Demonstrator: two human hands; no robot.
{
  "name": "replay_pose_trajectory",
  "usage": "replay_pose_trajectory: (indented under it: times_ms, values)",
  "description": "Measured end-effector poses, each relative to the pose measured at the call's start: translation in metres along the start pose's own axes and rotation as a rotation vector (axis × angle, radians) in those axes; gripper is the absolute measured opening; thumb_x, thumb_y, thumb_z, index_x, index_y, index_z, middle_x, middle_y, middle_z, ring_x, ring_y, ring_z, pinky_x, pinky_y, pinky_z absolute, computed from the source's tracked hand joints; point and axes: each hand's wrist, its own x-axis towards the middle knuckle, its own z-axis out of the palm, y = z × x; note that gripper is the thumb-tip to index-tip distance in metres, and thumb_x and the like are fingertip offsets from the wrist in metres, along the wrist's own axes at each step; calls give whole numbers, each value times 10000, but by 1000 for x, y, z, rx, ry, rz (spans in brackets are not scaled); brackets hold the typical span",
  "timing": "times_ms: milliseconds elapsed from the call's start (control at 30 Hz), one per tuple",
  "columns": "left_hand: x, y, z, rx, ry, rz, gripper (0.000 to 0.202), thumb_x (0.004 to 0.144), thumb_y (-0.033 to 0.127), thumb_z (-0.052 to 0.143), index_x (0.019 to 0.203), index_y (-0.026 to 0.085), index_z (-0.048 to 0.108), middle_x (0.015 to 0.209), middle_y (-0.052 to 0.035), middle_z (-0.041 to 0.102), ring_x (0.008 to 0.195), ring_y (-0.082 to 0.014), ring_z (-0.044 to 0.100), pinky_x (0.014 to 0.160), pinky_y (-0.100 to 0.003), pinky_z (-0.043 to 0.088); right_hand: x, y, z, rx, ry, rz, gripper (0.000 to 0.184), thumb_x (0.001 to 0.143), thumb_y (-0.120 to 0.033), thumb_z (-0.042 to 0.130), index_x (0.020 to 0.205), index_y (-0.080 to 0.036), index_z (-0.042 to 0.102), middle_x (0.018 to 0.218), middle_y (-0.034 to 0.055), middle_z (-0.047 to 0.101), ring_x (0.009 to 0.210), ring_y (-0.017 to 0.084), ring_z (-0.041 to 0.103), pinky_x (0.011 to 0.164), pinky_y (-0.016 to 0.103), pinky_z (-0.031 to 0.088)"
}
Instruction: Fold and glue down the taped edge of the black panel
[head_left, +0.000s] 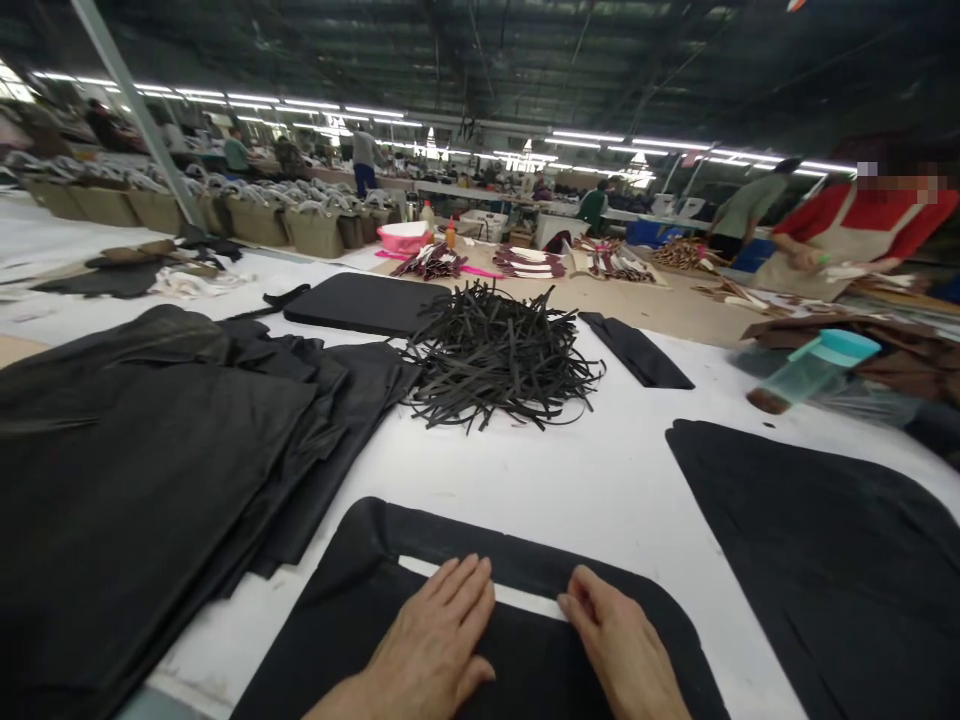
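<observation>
A black panel with rounded corners [330,610], perhaps leather or fabric, lies on the white table in front of me. Along its far edge runs a narrow white strip [525,599]. My left hand [439,640] rests flat over the strip's left part, fingers stretched out and close together. At the strip's right end, my right hand [622,640] has its thumb and forefinger pinched on it, the other fingers curled. Part of the strip is hidden under the left fingers.
Black sheets [150,440] are piled on the left, and a heap of thin black strips [510,355] sits beyond the panel. Another black stack [832,560] lies right, near a tilted teal-lidded bottle [817,370]. A person in an apron [862,240] stands across the table.
</observation>
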Motion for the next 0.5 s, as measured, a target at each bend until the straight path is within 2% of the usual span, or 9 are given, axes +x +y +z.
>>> replay_pose_trajectory:
  times_ms: [133,200,267,333,367,433,500]
  values:
    - [-35,-22,0,230,133,-34,582,788,281,634,1301,123,409,1349,-113,482,1211,-239,478,971,-333,464,-2,0,-2,-35,-39,30,207,865,-297,398,664,-248,382,659,-9,575,635,183,554,564,297,329]
    - [-49,-31,1,326,202,-55,524,822,278,577,1295,117,421,1315,-107,521,1177,-231,510,956,-325,469,-6,-4,-1,-83,3,34,192,869,-278,407,679,-250,413,692,2,593,655,188,563,575,302,335]
    - [-56,-37,2,416,260,-71,472,854,292,516,1283,109,441,1276,-104,557,1139,-227,539,942,-327,468,-10,-8,0,-168,100,10,140,869,-247,430,738,-254,479,781,29,617,721,206,574,607,312,354]
    - [-57,-41,1,471,298,-60,451,867,322,482,1269,119,463,1258,-93,574,1117,-223,552,931,-334,458,-11,-10,-3,-269,199,-43,87,844,-191,478,831,-247,543,900,57,620,818,234,569,678,332,375]
    - [-55,-43,1,482,317,-43,447,864,337,476,1263,134,474,1255,-80,578,1112,-224,555,927,-343,452,-10,-10,-7,-301,233,-81,119,821,-162,512,893,-241,565,980,68,613,887,249,557,732,345,379]
    - [-48,-48,4,480,337,-15,435,843,338,480,1248,180,495,1257,-41,580,1114,-234,551,919,-376,436,-5,-6,-16,-296,250,-161,287,772,-133,582,1042,-229,570,1142,74,573,1029,268,508,854,364,354]
    - [-41,-55,11,468,356,-10,442,812,299,485,1247,221,500,1264,-8,575,1137,-257,531,926,-419,405,2,1,-27,-217,219,-214,401,753,-163,633,1140,-225,548,1210,65,546,1088,261,473,919,354,321]
